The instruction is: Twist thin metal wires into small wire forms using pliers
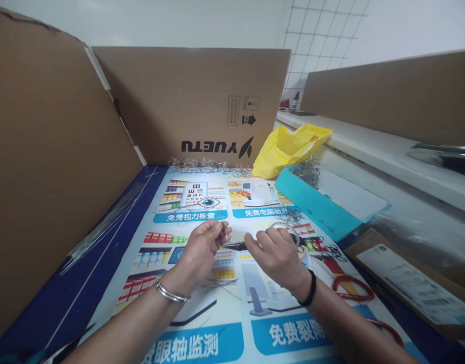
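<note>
My right hand (275, 254) is wrapped round a pair of dark, slim-nosed pliers (237, 246), tips pointing left. Its fingers hide most of the handles. Just left of those tips, my left hand (202, 247) pinches a thin piece of wire (226, 236) between thumb and fingers. The wire's exact shape is too small to make out, and I cannot tell whether the pliers touch it. Both hands are above a printed poster sheet (236, 283). Loose thin wires (220, 287) lie on the sheet below my left hand.
A teal box (311, 207) with tangled wire (308, 173) stands right, by a yellow bag (289, 149). Red handles (353, 288) lie near my right forearm. Straight wires (103, 225) lie left. Cardboard panels (190, 101) wall the back and left. A labelled parcel (414, 283) sits right.
</note>
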### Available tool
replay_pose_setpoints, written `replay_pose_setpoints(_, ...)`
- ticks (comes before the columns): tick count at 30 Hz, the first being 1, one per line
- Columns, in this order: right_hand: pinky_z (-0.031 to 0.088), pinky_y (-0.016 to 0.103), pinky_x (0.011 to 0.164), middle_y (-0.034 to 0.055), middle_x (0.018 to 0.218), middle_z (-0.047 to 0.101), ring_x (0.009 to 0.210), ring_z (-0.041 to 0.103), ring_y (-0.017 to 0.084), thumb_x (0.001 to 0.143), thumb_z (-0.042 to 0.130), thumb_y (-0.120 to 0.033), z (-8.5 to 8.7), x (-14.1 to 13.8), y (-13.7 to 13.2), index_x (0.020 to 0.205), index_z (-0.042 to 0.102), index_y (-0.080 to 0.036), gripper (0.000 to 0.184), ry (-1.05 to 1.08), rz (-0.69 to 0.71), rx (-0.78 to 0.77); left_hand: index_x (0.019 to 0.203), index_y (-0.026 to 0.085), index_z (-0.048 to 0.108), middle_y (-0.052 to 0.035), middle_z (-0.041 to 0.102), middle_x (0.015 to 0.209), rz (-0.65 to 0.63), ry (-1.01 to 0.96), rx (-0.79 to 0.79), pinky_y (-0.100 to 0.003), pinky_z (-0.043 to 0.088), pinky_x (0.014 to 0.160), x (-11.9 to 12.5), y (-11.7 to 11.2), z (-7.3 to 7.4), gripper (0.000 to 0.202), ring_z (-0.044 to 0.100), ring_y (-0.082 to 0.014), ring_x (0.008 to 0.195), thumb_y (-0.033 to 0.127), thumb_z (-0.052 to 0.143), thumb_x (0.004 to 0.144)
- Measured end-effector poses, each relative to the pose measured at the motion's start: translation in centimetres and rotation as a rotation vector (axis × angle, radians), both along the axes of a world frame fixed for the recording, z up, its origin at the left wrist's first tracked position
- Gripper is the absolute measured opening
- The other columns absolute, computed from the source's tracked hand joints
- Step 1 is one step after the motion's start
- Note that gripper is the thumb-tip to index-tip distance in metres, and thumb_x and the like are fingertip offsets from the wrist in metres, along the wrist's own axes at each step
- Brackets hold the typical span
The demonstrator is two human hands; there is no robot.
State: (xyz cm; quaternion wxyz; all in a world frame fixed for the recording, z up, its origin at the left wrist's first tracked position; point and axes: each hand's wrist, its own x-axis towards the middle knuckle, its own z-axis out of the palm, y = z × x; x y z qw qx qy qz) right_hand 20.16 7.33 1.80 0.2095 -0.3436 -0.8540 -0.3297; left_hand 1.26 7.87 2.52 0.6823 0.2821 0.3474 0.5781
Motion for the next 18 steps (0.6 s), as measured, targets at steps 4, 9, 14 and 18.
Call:
replay_pose_setpoints(4, 0.024, 0.036, 0.063, 0.0017, 0.068, 0.051, 0.067, 0.039, 0.017, 0.084, 0.053, -0.018, -0.10, -0.10, 0.06, 0.093, 0.061, -0.020, 0.012, 0.047, 0.011, -0.034, 0.074, 0.013, 0.062, -0.0028, 0.063, 0.086, -0.005, -0.044, 0.059, -0.026, 0.046, 0.078, -0.80, 0.52, 0.27, 0.010, 0.060, -0.0138, 0.083, 0.021, 0.068, 0.075)
replay_pose_setpoints(9, 0.024, 0.036, 0.064, 0.0034, 0.069, 0.051, 0.070, 0.040, 0.019, 0.083, 0.055, -0.033, 0.17, -0.29, 0.41, 0.085, 0.062, -0.021, 0.013, 0.210, -0.093, -0.123, 0.072, 0.015, 0.061, -0.0007, 0.061, 0.082, 0.004, -0.015, 0.072, -0.022, 0.045, 0.073, -0.73, 0.62, 0.17, 0.010, 0.059, -0.0112, 0.080, 0.022, 0.068, 0.076)
replay_pose_setpoints(14, 0.024, 0.035, 0.066, 0.0045, 0.071, 0.052, 0.072, 0.040, 0.020, 0.082, 0.055, -0.031, 0.02, -0.54, 0.50, 0.082, 0.062, -0.020, 0.013, 0.233, -0.120, -0.186, 0.069, 0.015, 0.059, 0.0012, 0.059, 0.070, -0.002, 0.077, 0.089, -0.020, 0.042, 0.066, -0.19, 0.20, -0.12, 0.013, 0.054, -0.0081, 0.068, 0.022, 0.069, 0.074)
replay_pose_setpoints(18, 0.025, 0.034, 0.066, 0.0051, 0.071, 0.051, 0.072, 0.040, 0.020, 0.083, 0.054, -0.031, -0.19, -0.66, 0.42, 0.082, 0.062, -0.020, 0.014, 0.212, -0.109, -0.219, 0.067, 0.015, 0.058, 0.0025, 0.058, 0.064, 0.009, 0.158, 0.086, -0.022, 0.041, 0.065, 0.05, -0.14, 0.04, 0.015, 0.054, -0.0086, 0.064, 0.022, 0.072, 0.069)
